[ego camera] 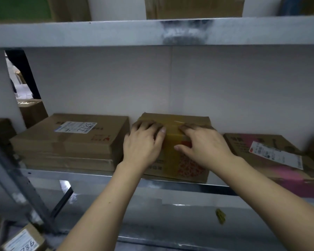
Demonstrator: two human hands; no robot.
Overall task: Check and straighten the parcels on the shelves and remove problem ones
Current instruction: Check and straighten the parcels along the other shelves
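My left hand [143,142] is curled over the top left corner of the taped middle parcel [188,169], fingers bent round its edge, gripping it. My right hand [205,145] lies flatter, with fingers nearly straight across the top and thumb spread on the front. The parcel sits on the shelf [71,175] between a flat stack [71,142] and a pink-printed box [272,160], seemingly against the back wall.

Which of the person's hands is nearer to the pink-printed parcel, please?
Right. The right hand rests on the taped middle box, just left of the pink-printed parcel; the left hand lies farther left on the same box.
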